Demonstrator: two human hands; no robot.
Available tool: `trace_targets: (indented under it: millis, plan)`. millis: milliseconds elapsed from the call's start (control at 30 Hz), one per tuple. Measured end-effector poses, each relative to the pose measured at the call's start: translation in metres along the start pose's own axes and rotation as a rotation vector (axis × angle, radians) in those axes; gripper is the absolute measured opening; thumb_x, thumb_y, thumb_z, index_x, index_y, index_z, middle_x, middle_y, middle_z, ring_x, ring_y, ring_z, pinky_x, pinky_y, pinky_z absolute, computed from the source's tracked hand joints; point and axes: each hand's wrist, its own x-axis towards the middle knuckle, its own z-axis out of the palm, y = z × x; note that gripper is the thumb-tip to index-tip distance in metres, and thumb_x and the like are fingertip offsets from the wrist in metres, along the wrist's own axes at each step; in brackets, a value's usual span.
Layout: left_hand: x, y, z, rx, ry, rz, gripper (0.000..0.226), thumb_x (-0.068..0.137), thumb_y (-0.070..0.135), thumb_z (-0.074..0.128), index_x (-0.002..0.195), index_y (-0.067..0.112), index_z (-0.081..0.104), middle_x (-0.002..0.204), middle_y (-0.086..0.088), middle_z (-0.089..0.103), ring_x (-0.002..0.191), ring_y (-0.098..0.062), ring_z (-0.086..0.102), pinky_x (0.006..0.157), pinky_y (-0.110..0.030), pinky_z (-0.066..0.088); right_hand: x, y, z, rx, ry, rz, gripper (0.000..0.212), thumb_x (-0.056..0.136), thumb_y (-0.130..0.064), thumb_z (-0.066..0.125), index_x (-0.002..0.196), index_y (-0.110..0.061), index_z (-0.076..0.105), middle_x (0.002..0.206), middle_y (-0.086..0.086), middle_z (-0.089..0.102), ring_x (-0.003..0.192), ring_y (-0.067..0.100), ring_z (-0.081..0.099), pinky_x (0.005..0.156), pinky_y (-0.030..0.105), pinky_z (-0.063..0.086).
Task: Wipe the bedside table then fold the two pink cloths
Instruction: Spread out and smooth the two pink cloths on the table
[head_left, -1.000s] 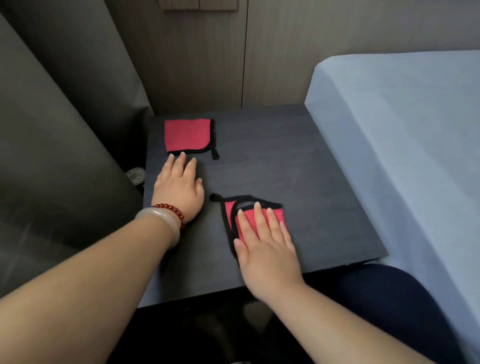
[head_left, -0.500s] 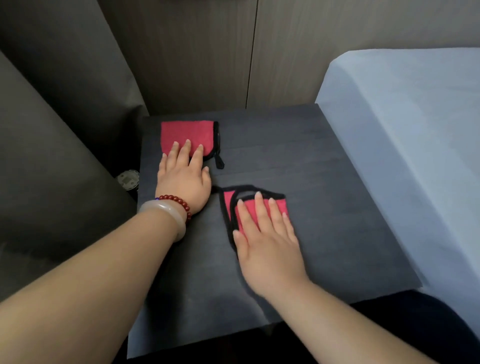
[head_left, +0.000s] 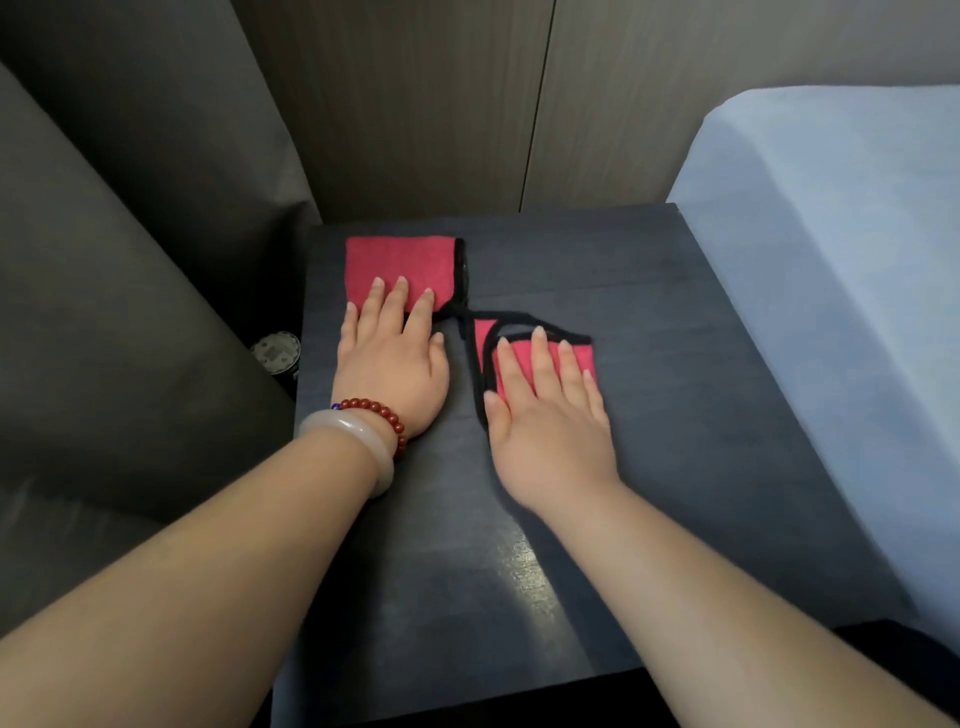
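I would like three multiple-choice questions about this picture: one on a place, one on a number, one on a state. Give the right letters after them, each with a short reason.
1. Where on the bedside table does the far cloth lie?
A. at the far left corner
B. at the near right corner
C. at the middle of the near edge

2. How many pink cloths lie on the table?
A. one
B. two
C. four

3. How is the right hand?
A. closed in a fist
B. flat, fingers straight, on the near cloth
C. raised in the air, empty

Answers:
1 A: it sits by the back left corner, under the fingertips of the left hand.
2 B: only the far cloth and the near cloth show.
3 B: its palm and straight fingers cover the near cloth.
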Motion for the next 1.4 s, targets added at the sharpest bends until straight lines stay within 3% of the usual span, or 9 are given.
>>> trace_targets:
  millis: [200, 500, 667, 867, 1033, 1100, 1233, 1300, 1400]
  plan:
    - [0.0, 0.0, 0.0, -0.018, 0.006, 0.009, 0.054, 0.101, 0.035, 0.029, 0.152, 0.023, 0.023, 0.162, -0.004, 0.013, 0.149, -0.021, 0.001, 0.12, -0.04, -0.004, 0.123, -0.017, -0.015, 0.011, -0.094, 0.111, 0.056, 0.1, -0.049, 0.011, 0.151, -0.036, -0.005, 0.16, -0.003, -0.018, 0.147, 0.022, -0.015, 0.119, 0.042, -0.007]
    - [0.0, 0.0, -0.001, -0.038, 0.023, 0.007, 0.053, 0.1, 0.034, 0.03, 0.151, 0.023, 0.025, 0.161, -0.004, 0.015, 0.149, -0.021, 0.002, 0.12, -0.04, -0.003, 0.068, -0.008, -0.006, 0.015, -0.014, 0.021, 0.055, 0.099, -0.05, 0.013, 0.151, -0.039, -0.001, 0.16, -0.006, -0.014, 0.147, 0.019, -0.013, 0.119, 0.039, -0.006]
    - [0.0, 0.001, 0.0, -0.065, 0.054, 0.004, 0.052, 0.099, 0.03, 0.034, 0.15, 0.022, 0.03, 0.16, -0.005, 0.019, 0.149, -0.022, 0.006, 0.12, -0.041, -0.001, 0.157, -0.003, -0.021, 0.04, -0.057, 0.27, 0.056, 0.099, -0.049, 0.013, 0.151, -0.037, -0.004, 0.16, -0.003, -0.016, 0.147, 0.024, -0.013, 0.118, 0.043, -0.006]
    - [0.0, 0.0, -0.001, -0.071, 0.055, 0.006, 0.055, 0.096, 0.033, 0.028, 0.149, 0.02, 0.032, 0.16, -0.006, 0.021, 0.148, -0.023, 0.008, 0.12, -0.041, 0.0, 0.167, -0.027, -0.018, -0.008, -0.08, -0.108, 0.053, 0.1, -0.046, 0.014, 0.151, -0.04, 0.003, 0.161, -0.008, -0.009, 0.148, 0.018, -0.008, 0.119, 0.039, -0.003]
    - [0.0, 0.0, -0.001, -0.079, 0.05, 0.012, 0.052, 0.099, 0.03, 0.034, 0.15, 0.02, 0.031, 0.16, -0.006, 0.02, 0.149, -0.023, 0.006, 0.12, -0.041, -0.001, 0.175, 0.036, -0.037, 0.002, -0.058, 0.267, 0.054, 0.1, -0.046, 0.012, 0.152, -0.038, 0.0, 0.161, -0.005, -0.012, 0.148, 0.021, -0.007, 0.119, 0.042, -0.001]
    - [0.001, -0.001, -0.001, -0.078, 0.055, 0.004, 0.051, 0.099, 0.03, 0.035, 0.149, 0.02, 0.032, 0.16, -0.006, 0.02, 0.149, -0.023, 0.006, 0.12, -0.041, -0.001, 0.162, 0.019, -0.032, -0.021, -0.056, 0.19, 0.054, 0.1, -0.046, 0.013, 0.152, -0.037, -0.001, 0.161, -0.004, -0.012, 0.148, 0.023, -0.008, 0.119, 0.043, -0.001]
    - [0.001, 0.0, -0.001, -0.08, 0.045, 0.0, 0.052, 0.099, 0.029, 0.036, 0.15, 0.02, 0.031, 0.16, -0.006, 0.02, 0.149, -0.023, 0.006, 0.12, -0.042, 0.001, 0.121, -0.003, -0.014, -0.005, -0.044, -0.131, 0.052, 0.1, -0.048, 0.014, 0.151, -0.041, 0.004, 0.161, -0.009, -0.008, 0.148, 0.017, -0.007, 0.119, 0.039, -0.003]
    - [0.001, 0.001, -0.002, -0.086, 0.052, 0.004, 0.052, 0.098, 0.028, 0.037, 0.149, 0.019, 0.033, 0.16, -0.007, 0.021, 0.148, -0.023, 0.007, 0.12, -0.042, 0.002, 0.121, 0.026, -0.02, -0.003, -0.041, -0.045, 0.053, 0.1, -0.048, 0.013, 0.151, -0.04, 0.004, 0.161, -0.008, -0.008, 0.148, 0.017, -0.005, 0.119, 0.037, -0.002]
    - [0.0, 0.001, -0.003, -0.096, 0.049, 0.002, 0.051, 0.098, 0.027, 0.037, 0.148, 0.018, 0.034, 0.159, -0.008, 0.022, 0.148, -0.024, 0.007, 0.12, -0.042, 0.001, 0.117, 0.056, -0.029, -0.016, -0.024, 0.238, 0.053, 0.1, -0.047, 0.011, 0.152, -0.038, 0.001, 0.161, -0.005, -0.009, 0.148, 0.019, -0.005, 0.12, 0.038, 0.0]
